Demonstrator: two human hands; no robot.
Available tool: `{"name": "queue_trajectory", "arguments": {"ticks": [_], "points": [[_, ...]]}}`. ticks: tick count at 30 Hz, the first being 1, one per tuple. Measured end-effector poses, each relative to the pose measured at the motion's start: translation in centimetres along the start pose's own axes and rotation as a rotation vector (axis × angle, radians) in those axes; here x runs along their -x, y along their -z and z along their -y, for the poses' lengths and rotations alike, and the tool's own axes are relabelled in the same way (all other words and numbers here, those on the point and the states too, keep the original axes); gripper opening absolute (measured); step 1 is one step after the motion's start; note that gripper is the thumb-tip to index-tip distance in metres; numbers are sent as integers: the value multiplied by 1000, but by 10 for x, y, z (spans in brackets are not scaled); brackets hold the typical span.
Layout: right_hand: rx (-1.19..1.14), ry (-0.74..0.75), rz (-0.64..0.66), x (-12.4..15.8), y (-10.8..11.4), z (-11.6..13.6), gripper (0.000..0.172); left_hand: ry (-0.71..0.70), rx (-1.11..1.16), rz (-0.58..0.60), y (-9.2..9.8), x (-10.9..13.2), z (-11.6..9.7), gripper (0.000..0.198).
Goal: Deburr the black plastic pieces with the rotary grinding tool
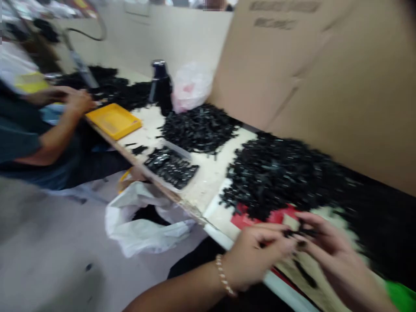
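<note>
At the lower right, my left hand (256, 255) and my right hand (331, 247) meet over the table's front edge. Between their fingertips is a small black strip-like piece (300, 233), blurred; both hands pinch it. A beaded bracelet (224, 275) circles my left wrist. Just below the fingers, another black piece (305, 274) lies on a tan surface. Behind my hands spreads a large heap of black pieces (282, 169), partly on a red sheet (240, 219).
A brown cardboard sheet (312, 78) stands behind the heap. Leftward are a second black pile (201, 128), a clear tray (177, 149) of black pieces, a yellow tray (113, 121), a dark bottle (160, 86) and a white bag (117, 221) below the edge. A co-worker's hands (76, 102) are at far left.
</note>
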State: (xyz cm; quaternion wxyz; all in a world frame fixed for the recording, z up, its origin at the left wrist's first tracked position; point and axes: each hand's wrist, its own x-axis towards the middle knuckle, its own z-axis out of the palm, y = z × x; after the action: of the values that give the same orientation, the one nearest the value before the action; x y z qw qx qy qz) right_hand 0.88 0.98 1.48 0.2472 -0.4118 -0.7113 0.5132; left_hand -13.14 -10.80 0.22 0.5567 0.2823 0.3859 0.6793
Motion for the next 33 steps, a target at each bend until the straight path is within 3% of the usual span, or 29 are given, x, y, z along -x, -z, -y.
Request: {"name": "queue_trajectory", "arguments": {"ticks": [3,7,11,17,20,23,26,29,33], "points": [[-203,-50,97,21,-5,5,44,132,14,-60,-5,3,-1,31],[-301,-29,121,38,0,-1,43,253,161,-78,-17,4,5,24],[-354,-15,92,57,16,-14,43,296,179,-108,-39,7,12,22],[-388,-42,135,76,42,-30,43,307,17,-10,-66,7,23,26],[-308,-6,147,81,55,-33,39,249,-196,15,-74,6,27,26],[-160,38,158,85,68,-32,33,79,-468,15,-82,7,29,22],[-78,42,208,85,80,-36,39,-30,-591,26,-90,7,33,19],[-79,23,220,79,86,-46,45,1,-528,-14,-89,5,40,20],[-288,-49,13,76,77,-49,46,237,-153,-73,-84,8,43,27]]}}
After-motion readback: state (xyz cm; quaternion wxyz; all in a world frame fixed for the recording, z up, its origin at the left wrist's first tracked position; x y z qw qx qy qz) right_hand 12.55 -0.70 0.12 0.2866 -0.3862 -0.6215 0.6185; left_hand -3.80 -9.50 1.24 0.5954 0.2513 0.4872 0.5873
